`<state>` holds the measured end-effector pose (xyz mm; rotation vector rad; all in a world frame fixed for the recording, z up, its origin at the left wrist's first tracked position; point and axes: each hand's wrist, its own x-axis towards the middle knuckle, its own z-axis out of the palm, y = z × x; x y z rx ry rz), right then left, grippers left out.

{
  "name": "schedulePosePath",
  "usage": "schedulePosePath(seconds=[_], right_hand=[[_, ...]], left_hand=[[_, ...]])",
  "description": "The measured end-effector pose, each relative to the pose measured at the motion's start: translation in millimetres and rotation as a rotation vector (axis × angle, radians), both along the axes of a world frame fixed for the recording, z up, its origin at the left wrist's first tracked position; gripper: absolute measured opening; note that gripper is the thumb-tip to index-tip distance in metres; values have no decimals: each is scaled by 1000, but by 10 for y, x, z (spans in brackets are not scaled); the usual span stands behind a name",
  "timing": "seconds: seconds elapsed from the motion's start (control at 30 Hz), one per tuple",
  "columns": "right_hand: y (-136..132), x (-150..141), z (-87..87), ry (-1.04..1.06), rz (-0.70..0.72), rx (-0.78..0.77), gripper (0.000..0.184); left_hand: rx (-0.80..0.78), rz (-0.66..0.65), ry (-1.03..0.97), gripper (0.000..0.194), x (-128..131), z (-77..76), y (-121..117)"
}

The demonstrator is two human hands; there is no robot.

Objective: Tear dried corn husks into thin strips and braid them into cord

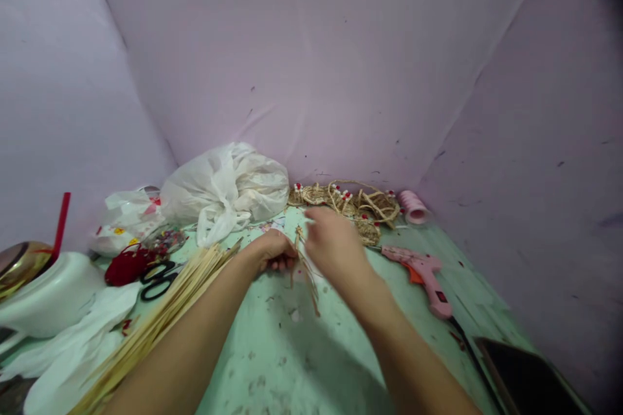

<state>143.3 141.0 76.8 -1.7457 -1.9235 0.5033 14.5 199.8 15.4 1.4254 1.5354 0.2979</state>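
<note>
Well, from the left we have black-handled scissors (pixel 172 281), then a bundle of loose straw strips (pixel 187 292), apparently unworked. Our left hand (pixel 275 251) has its fingers curled, thumb and forefinger seemingly pinching the thin straw piece (pixel 310 285). That piece, between our 2 hands over the green table (pixel 272 363), we judge unfinished: its ends hang loose below a knotted-looking top. Its long axis runs mostly toward us, the top pointing away, the loose ends slanting slightly right. Our right hand (pixel 333 240) is blurred beside it; we cannot tell whether its fingers grip. Behind, coiled straw pieces (pixel 368 232) with red-and-white beads (pixel 346 195) look further along; a pink glue gun (pixel 428 272) lies rightward.
</note>
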Motion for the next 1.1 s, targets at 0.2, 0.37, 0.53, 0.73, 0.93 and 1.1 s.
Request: schedulePosePath(seconds=[0.2,0.37,0.53,0.73,0.93,1.1], right_hand=[[325,355,-458,219,-22,-411,15],[370,225,-776,379,40,-403,11],[394,204,-844,444,0,-391,15],[401,194,-764,549,-49,-498,18],[405,139,-781,430,-2,-421,14],[456,113,-896,379,-41,-381,16]], left_hand=[[-111,-70,-248,8,-17,-81,43],[-108,-72,-169,7,-9,-102,85],[-129,-55,-99,12,23,-59,82],[-115,-63,-42,18,35,-20,67],[-86,-93,-32,13,7,-31,71],[-93,-95,-54,11,7,-8,56]])
